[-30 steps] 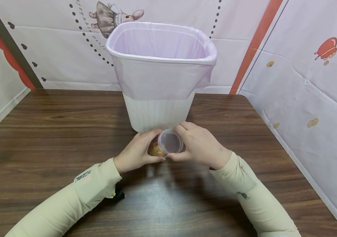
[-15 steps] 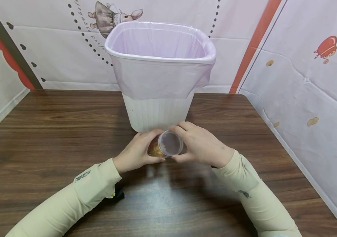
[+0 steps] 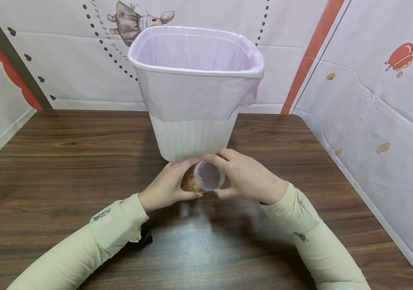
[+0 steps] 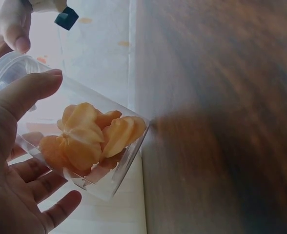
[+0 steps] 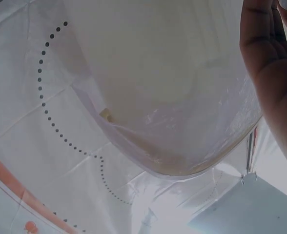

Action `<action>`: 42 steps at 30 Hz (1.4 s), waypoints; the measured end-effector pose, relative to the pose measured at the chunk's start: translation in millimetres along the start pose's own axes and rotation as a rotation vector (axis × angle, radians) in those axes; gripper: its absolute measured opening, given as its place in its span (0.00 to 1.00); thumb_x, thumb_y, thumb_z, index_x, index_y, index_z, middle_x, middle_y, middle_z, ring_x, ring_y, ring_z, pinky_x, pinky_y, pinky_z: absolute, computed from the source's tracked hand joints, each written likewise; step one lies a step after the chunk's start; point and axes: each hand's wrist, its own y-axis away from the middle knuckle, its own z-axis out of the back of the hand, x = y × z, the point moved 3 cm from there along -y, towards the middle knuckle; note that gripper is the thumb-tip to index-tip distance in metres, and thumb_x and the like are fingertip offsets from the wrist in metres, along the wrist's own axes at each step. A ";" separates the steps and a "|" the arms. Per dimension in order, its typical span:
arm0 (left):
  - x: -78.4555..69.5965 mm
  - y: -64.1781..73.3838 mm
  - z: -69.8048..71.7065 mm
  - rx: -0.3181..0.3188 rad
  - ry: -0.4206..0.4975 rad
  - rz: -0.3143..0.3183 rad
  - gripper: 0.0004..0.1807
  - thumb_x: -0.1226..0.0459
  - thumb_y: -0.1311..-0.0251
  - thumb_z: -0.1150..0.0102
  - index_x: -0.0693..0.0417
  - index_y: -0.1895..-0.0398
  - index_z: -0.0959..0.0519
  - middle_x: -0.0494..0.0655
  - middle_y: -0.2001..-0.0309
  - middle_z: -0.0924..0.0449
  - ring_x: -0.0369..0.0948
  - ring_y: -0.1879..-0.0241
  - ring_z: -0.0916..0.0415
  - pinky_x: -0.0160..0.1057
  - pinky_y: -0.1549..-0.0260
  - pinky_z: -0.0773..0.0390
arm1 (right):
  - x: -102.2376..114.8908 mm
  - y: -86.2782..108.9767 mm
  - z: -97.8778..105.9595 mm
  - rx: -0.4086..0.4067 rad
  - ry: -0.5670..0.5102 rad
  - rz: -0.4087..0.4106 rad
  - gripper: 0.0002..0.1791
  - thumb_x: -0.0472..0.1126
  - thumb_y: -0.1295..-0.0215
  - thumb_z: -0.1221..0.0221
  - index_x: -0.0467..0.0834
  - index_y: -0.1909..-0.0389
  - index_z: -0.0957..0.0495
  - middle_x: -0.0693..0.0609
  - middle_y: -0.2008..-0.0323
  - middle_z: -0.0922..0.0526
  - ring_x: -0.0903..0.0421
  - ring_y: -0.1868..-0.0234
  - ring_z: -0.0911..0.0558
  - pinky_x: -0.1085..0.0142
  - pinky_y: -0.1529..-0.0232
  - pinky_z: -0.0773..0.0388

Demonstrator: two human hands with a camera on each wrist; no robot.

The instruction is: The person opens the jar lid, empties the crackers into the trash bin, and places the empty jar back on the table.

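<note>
At the far left of my head view, a pale left sleeve (image 3: 94,237) crosses the wood-grain table (image 3: 65,161). On the back wall cloth there's a rabbit print (image 3: 129,24), and a small dark object (image 3: 146,239), mostly hidden, shows under the left cuff. Next comes my left hand (image 3: 165,186), its fingers wrapped around a clear jar (image 3: 209,176), thumb on one side and the others behind. The left wrist view shows golden, ridged cookies (image 4: 80,136) inside. The jar is tilted, round top toward the right, in front of a white bin (image 3: 193,141); I can't tell whether its base touches the table. A translucent lilac liner (image 3: 199,96) folds over the bin's rim. Just right of the jar, my right hand (image 3: 244,175) has its fingers and thumb curved around the jar's top. Beyond its pale right sleeve (image 3: 315,241), the side cloth carries a red print (image 3: 401,58).
</note>
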 end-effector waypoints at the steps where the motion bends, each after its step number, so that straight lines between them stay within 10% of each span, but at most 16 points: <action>1: 0.1 -0.1 -0.1 0.000 -0.002 0.002 0.42 0.50 0.63 0.30 0.47 0.41 0.37 0.38 0.49 0.26 0.36 0.51 0.29 0.47 0.50 0.35 | -0.1 0.1 0.1 0.002 0.001 0.001 0.37 0.48 0.62 0.35 0.49 0.44 0.32 0.54 0.60 0.27 0.60 0.64 0.27 0.67 0.63 0.26; 21: 0.8 0.1 -1.0 0.013 -0.022 0.036 0.44 0.49 0.63 0.30 0.48 0.39 0.38 0.40 0.47 0.26 0.36 0.49 0.29 0.49 0.48 0.35 | -0.1 0.3 1.1 0.004 0.040 0.023 0.40 0.50 0.59 0.34 0.48 0.40 0.35 0.53 0.58 0.25 0.59 0.64 0.24 0.66 0.63 0.25; 42: 0.5 0.1 0.0 0.003 -0.032 0.029 0.41 0.48 0.63 0.30 0.47 0.43 0.35 0.37 0.51 0.26 0.35 0.52 0.29 0.48 0.49 0.35 | 1.2 -1.8 1.5 -0.001 0.031 -0.228 0.30 0.68 0.48 0.48 0.49 0.55 0.24 0.57 0.64 0.25 0.61 0.65 0.25 0.65 0.65 0.25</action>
